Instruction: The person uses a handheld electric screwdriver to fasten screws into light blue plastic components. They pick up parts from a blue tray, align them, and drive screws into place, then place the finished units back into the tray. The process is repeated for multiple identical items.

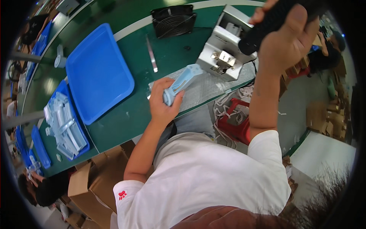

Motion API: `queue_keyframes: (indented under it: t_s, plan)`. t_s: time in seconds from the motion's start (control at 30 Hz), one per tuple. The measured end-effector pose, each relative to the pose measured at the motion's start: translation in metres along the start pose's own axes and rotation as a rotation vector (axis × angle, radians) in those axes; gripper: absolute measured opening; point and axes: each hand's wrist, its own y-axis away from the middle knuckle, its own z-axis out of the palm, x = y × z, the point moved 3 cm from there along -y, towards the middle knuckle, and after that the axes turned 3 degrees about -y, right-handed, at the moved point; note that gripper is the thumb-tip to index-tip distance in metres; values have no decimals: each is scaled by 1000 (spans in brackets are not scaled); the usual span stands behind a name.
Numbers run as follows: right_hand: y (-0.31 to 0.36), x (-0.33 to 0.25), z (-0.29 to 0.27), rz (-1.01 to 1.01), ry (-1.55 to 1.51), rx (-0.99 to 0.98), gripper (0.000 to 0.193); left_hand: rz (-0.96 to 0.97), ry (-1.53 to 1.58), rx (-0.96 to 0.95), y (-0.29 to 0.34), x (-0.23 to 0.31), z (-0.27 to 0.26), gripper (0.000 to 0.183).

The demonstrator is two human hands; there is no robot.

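My left hand (161,100) is wrapped round the lower end of a light blue plastic housing (182,81). This part is long, with an open channel and a rounded end, and tilts up to the right over a sheet of bubble wrap (217,84). At the upper right, my raised right hand (286,47) grips a black elongated object (268,32) close to the camera; its far end is out of sight and its kind cannot be made out. Below and left of that object stands a silver metal machine (225,45) with a clamp-like fitting on its front.
A blue tray (100,72) lies left on the green table (114,133). Beside it another blue tray (87,147) holds several light blue plastic parts (65,124). A black fan (173,23) and tweezers-like metal strip (151,54) lie farther back. A red stool (234,121) stands below the edge.
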Motion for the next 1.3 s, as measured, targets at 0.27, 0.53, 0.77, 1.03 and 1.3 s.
queue_keyframes:
  t_s: [0.27, 0.53, 0.77, 1.03, 1.3]
  plan:
    - [30, -20, 9, 382, -876, 55, 93, 47, 24, 4, 2, -3, 1, 37]
    - [41, -13, 33, 442, -102, 197, 101, 32, 58, 9, 2, -3, 0, 39]
    - [51, -4, 31, 433, -71, 208, 105, 37, 49, 15, 1, -2, -1, 40]
    - [51, 1, 30, 406, -401, 187, 108, 53, 38, 12, 0, -2, -2, 40]
    - [65, 0, 29, 439, -588, 215, 102, 43, 28, 10, 4, -3, 0, 41]
